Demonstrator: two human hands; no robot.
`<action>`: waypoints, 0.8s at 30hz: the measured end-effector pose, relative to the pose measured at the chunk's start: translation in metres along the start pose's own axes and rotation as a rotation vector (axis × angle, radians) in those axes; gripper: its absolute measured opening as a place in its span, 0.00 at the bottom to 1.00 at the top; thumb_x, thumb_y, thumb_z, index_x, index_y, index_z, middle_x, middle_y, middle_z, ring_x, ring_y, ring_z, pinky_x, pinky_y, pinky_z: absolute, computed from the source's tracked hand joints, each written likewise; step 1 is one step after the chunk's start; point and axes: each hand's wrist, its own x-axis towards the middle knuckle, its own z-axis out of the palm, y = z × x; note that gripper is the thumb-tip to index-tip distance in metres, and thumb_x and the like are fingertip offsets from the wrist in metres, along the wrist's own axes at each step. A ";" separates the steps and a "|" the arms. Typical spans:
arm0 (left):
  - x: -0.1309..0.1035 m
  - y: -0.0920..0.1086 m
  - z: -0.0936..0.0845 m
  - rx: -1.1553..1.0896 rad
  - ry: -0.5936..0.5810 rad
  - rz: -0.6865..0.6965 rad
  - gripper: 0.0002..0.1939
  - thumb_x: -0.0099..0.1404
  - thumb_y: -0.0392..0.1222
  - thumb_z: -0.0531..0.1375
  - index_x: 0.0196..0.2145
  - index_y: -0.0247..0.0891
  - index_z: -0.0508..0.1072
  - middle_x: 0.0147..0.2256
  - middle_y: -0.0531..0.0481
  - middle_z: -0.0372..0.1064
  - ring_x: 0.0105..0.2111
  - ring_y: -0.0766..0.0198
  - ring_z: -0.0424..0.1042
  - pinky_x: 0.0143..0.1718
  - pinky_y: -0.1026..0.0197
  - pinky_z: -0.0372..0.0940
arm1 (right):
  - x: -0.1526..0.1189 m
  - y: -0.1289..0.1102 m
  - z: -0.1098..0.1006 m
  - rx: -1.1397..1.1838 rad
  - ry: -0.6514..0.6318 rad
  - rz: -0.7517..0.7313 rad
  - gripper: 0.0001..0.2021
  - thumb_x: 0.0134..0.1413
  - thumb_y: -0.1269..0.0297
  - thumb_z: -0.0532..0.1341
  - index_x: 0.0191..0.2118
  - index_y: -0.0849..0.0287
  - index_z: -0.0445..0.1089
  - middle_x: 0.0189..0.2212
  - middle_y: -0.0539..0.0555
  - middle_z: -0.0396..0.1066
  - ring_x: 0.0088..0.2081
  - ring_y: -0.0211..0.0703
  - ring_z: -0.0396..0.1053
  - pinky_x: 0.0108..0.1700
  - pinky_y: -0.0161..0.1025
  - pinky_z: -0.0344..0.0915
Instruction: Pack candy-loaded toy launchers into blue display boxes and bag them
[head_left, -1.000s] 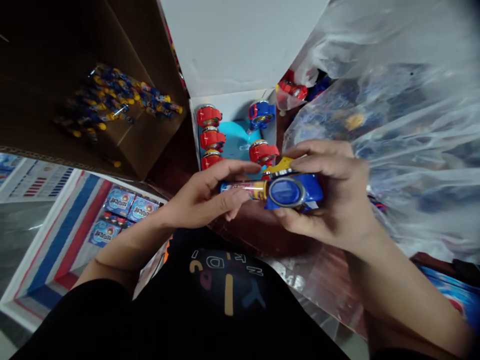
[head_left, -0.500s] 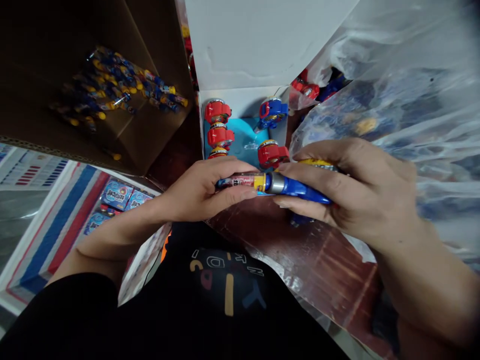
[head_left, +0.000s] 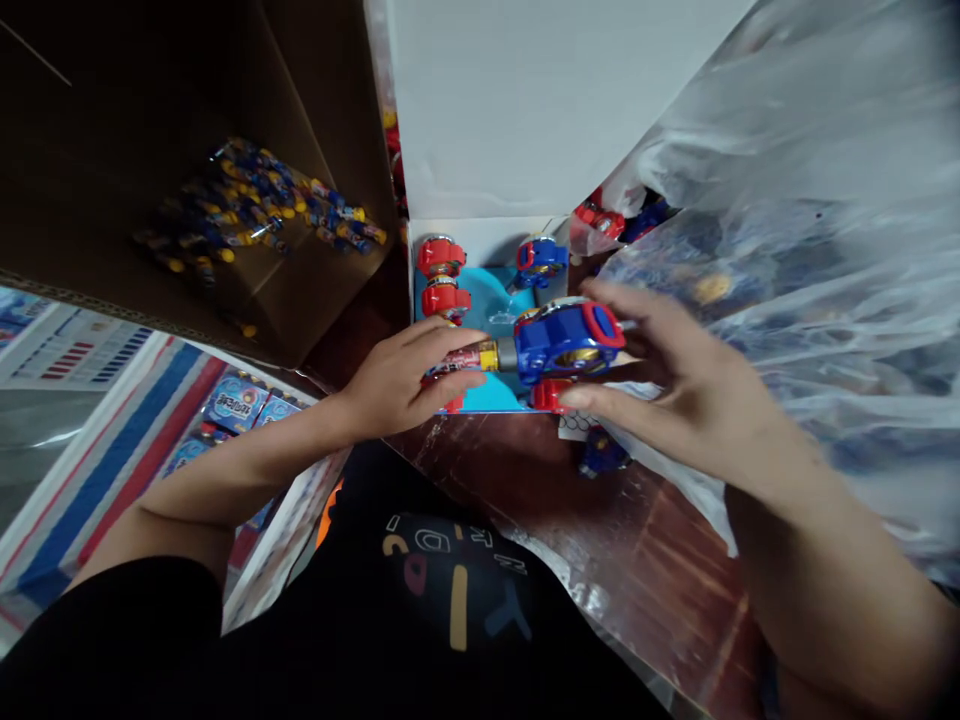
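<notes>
My left hand point(head_left: 401, 385) is closed round a slim printed tube point(head_left: 469, 358) with a yellow end. The tube joins the grey neck of a blue toy point(head_left: 566, 340) with a red loop, held above the open white box. Beside the toy's right end, my right hand point(head_left: 686, 400) has its fingers apart and grips nothing that I can see. Its thumb tip is close to a red toy point(head_left: 551, 393); I cannot tell whether they touch. Inside the box, red toys point(head_left: 442, 258) line the left side and another blue toy point(head_left: 541, 258) sits at the back right, over a light-blue base point(head_left: 487, 290).
At the left is a deep cardboard box point(head_left: 315, 280) with many small tubes point(head_left: 270, 195). Clear plastic bags point(head_left: 810, 270) of toys fill the right. A blue toy piece point(head_left: 602, 452) lies on the dark red tabletop point(head_left: 525, 465). A striped bag point(head_left: 127, 450) holds blue packs point(head_left: 234, 398).
The blue toy has turned so its broad side with the red loop shows. My right hand has loosened from it, fingers now spread. My left hand keeps hold of the tube.
</notes>
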 end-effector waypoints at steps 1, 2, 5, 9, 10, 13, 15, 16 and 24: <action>0.003 -0.003 -0.002 0.002 0.005 -0.035 0.19 0.81 0.49 0.60 0.62 0.38 0.75 0.50 0.42 0.80 0.50 0.57 0.80 0.53 0.57 0.77 | 0.003 0.002 -0.003 -0.005 0.013 0.017 0.37 0.67 0.42 0.68 0.76 0.42 0.61 0.65 0.57 0.74 0.57 0.54 0.80 0.58 0.55 0.81; 0.006 -0.009 -0.003 0.018 0.015 -0.077 0.23 0.80 0.53 0.61 0.65 0.39 0.74 0.54 0.40 0.78 0.54 0.54 0.79 0.56 0.53 0.76 | 0.009 0.003 -0.006 -0.036 0.048 0.024 0.33 0.69 0.44 0.67 0.74 0.43 0.64 0.64 0.56 0.76 0.56 0.53 0.81 0.58 0.55 0.80; 0.024 -0.041 -0.002 0.118 0.091 -0.210 0.34 0.78 0.65 0.60 0.72 0.44 0.68 0.69 0.38 0.68 0.71 0.46 0.67 0.71 0.44 0.66 | 0.041 0.006 -0.013 -0.291 0.162 0.003 0.35 0.70 0.41 0.65 0.75 0.51 0.65 0.62 0.59 0.78 0.55 0.57 0.81 0.61 0.57 0.78; 0.043 -0.094 0.012 0.203 0.059 -0.246 0.35 0.84 0.66 0.44 0.70 0.42 0.72 0.72 0.41 0.67 0.75 0.49 0.62 0.78 0.44 0.53 | 0.095 0.015 0.001 -0.799 -0.064 0.055 0.31 0.76 0.48 0.59 0.77 0.53 0.62 0.58 0.65 0.79 0.58 0.64 0.79 0.54 0.53 0.76; 0.045 -0.103 0.017 0.216 0.034 -0.259 0.36 0.84 0.65 0.41 0.69 0.41 0.74 0.71 0.40 0.68 0.74 0.50 0.63 0.78 0.44 0.54 | 0.105 0.017 0.007 -0.863 -0.137 0.048 0.30 0.77 0.50 0.58 0.77 0.53 0.62 0.56 0.64 0.80 0.58 0.62 0.79 0.51 0.48 0.75; 0.043 -0.112 0.027 0.244 0.018 -0.291 0.37 0.85 0.64 0.40 0.67 0.39 0.76 0.70 0.40 0.70 0.73 0.49 0.65 0.75 0.43 0.57 | 0.123 0.021 0.022 -0.901 -0.259 -0.020 0.28 0.79 0.52 0.55 0.76 0.55 0.63 0.55 0.61 0.81 0.55 0.55 0.79 0.46 0.41 0.68; 0.041 -0.109 0.031 0.248 0.035 -0.278 0.37 0.85 0.63 0.39 0.67 0.39 0.76 0.70 0.40 0.70 0.74 0.49 0.65 0.73 0.43 0.57 | 0.127 0.022 0.025 -0.894 -0.290 -0.057 0.27 0.81 0.52 0.49 0.74 0.58 0.67 0.54 0.59 0.81 0.56 0.55 0.79 0.48 0.42 0.67; 0.039 -0.107 0.033 0.250 0.040 -0.272 0.37 0.85 0.63 0.38 0.67 0.39 0.76 0.70 0.40 0.70 0.73 0.49 0.65 0.73 0.42 0.58 | 0.129 0.022 0.025 -0.894 -0.300 -0.077 0.28 0.82 0.53 0.46 0.73 0.60 0.68 0.53 0.58 0.81 0.56 0.55 0.78 0.49 0.44 0.67; 0.044 -0.150 0.017 0.393 0.529 -0.534 0.19 0.90 0.50 0.43 0.50 0.35 0.65 0.54 0.49 0.69 0.63 0.71 0.65 0.62 0.50 0.58 | 0.162 0.031 0.049 -0.821 -0.379 -0.002 0.26 0.79 0.53 0.52 0.69 0.62 0.71 0.57 0.59 0.80 0.59 0.56 0.78 0.57 0.56 0.72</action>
